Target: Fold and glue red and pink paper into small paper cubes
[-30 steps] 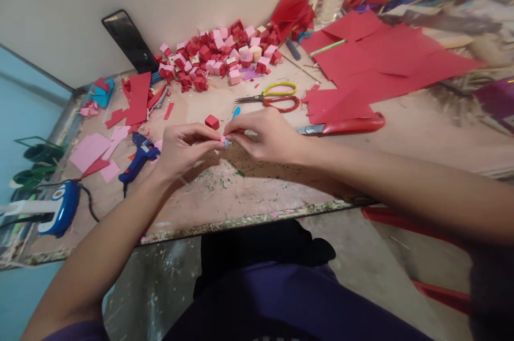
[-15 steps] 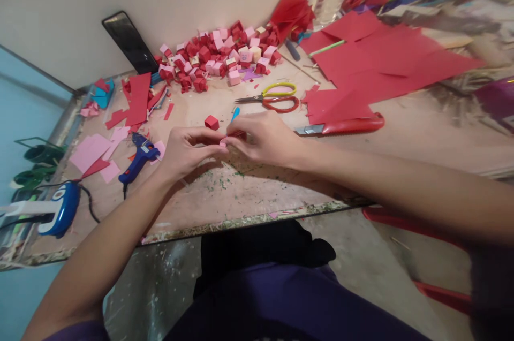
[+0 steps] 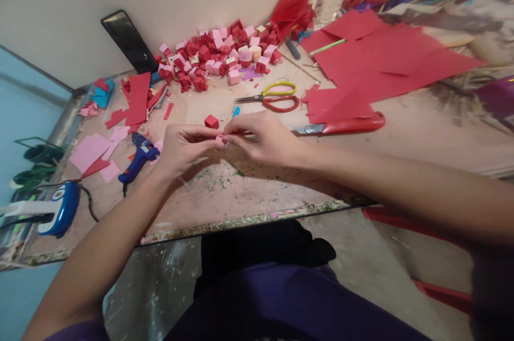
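Note:
Between the fingertips of my left hand [image 3: 185,144] is a small pink paper piece [image 3: 219,138], mostly covered by the fingers. My right hand [image 3: 261,140] is closed in a pinch right beside it; a thin sliver seems to run from its fingertips to the pink piece, too small to name. Just beyond the hands a red paper cube [image 3: 211,122] rests on the table. The tip of a blue stick-like thing [image 3: 236,111] shows behind my right hand.
Scissors [image 3: 267,98] and a red-handled box cutter [image 3: 349,124] lie past my hands. A heap of red and pink cubes [image 3: 217,57] lines the wall, near a phone [image 3: 127,41]. Red sheets [image 3: 385,62] cover the right; a blue glue gun [image 3: 138,158] lies left.
Both hands have shifted slightly left. The fingertips are a little further apart, and more of the pink piece's front shows. Objects on the table have stayed in place.

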Available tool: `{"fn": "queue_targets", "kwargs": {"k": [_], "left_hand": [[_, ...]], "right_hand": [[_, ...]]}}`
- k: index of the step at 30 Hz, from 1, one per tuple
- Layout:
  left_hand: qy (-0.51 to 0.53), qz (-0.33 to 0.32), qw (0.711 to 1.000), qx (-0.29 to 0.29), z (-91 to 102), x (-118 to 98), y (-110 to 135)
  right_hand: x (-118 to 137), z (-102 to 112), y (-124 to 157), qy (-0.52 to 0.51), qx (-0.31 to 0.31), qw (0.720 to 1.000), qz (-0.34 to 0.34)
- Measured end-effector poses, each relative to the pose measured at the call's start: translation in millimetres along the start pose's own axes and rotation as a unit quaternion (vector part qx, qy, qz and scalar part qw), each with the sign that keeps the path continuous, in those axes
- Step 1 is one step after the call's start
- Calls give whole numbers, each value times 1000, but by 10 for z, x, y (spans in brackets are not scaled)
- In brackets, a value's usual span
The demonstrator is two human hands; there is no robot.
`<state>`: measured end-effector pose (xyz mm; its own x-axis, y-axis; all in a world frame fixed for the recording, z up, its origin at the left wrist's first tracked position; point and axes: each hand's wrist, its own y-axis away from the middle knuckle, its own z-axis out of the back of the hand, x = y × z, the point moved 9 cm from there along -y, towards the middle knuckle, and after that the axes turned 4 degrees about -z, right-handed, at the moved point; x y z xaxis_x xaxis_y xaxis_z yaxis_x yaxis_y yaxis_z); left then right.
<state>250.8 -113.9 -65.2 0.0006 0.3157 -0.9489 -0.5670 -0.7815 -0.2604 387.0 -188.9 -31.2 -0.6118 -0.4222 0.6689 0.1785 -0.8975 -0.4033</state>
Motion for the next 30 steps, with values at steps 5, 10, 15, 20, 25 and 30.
{"fn": "queue_targets", "kwargs": {"k": [5, 10, 15, 20, 25, 30], "left_hand": [[-27, -19, 999, 1, 14, -23, 2], [-42, -35, 999, -4, 32, -62, 4], [-36, -21, 999, -3, 24, -69, 9], [-48, -45, 998, 1, 30, -125, 1], [-36, -37, 999, 12, 4, -111, -25], [-2, -49, 999, -6, 25, -129, -78]], "right_hand": [[45, -13, 13, 15, 0, 1000, 26], [40, -16, 9, 11, -3, 1000, 25], [2, -3, 0, -10, -4, 1000, 8], [-28, 8, -8, -41, -5, 999, -15], [-13, 3, -24, -70, 4, 997, -19], [18, 8, -25, -78, 21, 997, -2]]}}
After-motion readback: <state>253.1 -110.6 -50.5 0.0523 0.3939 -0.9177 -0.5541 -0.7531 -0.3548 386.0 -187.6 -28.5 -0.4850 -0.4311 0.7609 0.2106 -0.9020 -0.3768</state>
